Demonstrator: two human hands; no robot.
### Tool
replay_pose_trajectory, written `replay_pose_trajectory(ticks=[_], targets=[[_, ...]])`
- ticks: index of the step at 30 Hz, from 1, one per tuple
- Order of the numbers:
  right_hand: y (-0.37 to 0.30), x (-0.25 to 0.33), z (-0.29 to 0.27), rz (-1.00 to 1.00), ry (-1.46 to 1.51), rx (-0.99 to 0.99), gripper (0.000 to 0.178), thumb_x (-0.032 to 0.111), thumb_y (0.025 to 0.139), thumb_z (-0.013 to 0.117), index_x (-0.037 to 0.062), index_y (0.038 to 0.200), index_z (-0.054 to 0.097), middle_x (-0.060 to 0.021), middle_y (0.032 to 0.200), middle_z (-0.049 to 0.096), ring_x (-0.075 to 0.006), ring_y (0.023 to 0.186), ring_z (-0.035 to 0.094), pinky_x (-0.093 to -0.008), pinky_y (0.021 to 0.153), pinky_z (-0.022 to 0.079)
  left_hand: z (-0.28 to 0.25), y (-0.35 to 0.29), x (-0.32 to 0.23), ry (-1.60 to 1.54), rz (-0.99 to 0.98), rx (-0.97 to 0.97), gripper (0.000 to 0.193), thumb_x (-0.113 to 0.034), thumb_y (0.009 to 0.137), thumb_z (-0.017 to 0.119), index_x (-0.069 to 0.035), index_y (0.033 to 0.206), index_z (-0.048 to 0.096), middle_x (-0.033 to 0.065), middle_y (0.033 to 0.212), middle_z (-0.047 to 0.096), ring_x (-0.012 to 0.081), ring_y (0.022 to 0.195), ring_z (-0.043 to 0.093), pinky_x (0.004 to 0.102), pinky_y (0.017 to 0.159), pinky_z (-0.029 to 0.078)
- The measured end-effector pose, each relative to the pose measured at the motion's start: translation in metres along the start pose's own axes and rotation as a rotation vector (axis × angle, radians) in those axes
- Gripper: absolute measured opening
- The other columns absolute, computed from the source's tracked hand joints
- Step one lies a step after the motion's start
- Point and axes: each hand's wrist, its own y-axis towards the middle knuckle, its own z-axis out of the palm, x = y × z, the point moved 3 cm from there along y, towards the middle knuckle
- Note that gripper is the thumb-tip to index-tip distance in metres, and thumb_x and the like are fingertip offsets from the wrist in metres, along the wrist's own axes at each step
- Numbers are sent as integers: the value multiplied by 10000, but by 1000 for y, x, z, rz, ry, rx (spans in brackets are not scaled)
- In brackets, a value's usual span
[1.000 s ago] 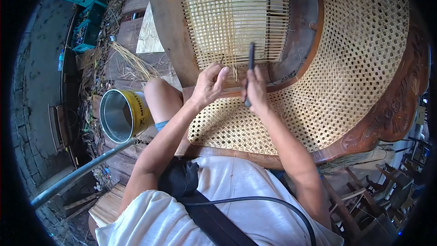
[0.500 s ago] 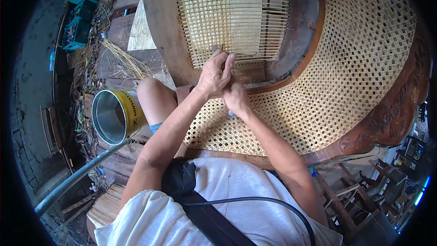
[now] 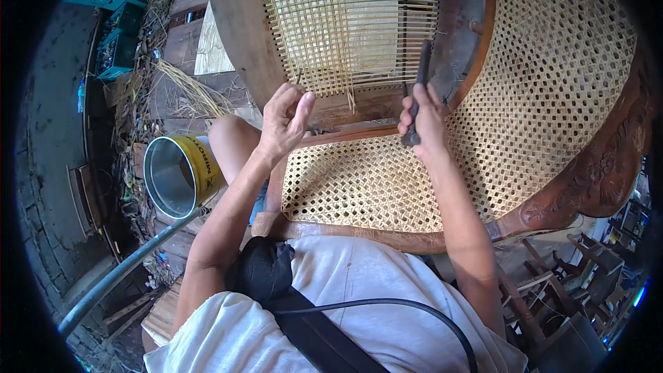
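A wooden frame (image 3: 238, 34) at the top holds a partly woven panel of cane strands (image 3: 304, 21), loose strand ends (image 3: 351, 100) hanging over its near edge. My left hand (image 3: 283, 124) is by the panel's near left corner, its fingers curled together with the thumb against them; what they pinch, if anything, is too small to make out. To the right, my right hand (image 3: 429, 121) grips a dark rod-shaped tool (image 3: 424, 62), which stands nearly upright above the frame's near right side. Under both hands lies a finished cane seat (image 3: 345, 179) in a brown wooden rim.
A large curved cane back (image 3: 545, 90) with a carved wooden border (image 3: 594, 173) fills the right. On the left are a yellow bucket (image 3: 206, 173), a metal pipe (image 3: 131, 273) and a bundle of loose cane (image 3: 186, 90). Teal crates (image 3: 117, 48) stand further off.
My hands, together over the panel's near edge before, have moved apart: the left to the left, the right to the right with the dark tool. The loose strand ends now show between them.
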Motion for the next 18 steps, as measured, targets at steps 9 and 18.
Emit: replay_pose_trajectory(ticks=[9, 18], targets=[[-20, -47, 17, 222, 21, 124, 264, 372, 975, 626, 141, 888, 533, 40, 627, 499, -88, 427, 475, -261, 353, 390, 51, -26, -56, -83, 295, 233, 281, -181, 997, 598, 24, 806, 586, 146, 874, 595, 261, 764, 580, 364, 687, 487], [-12, -60, 30, 37, 68, 223, 209, 311, 1027, 555, 103, 1014, 560, 26, 710, 509, -66, 572, 508, -252, 471, 419, 63, -19, -64, -107, 354, 228, 197, -156, 994, 590, 7, 884, 611, 134, 833, 570, 268, 745, 571, 371, 663, 475]])
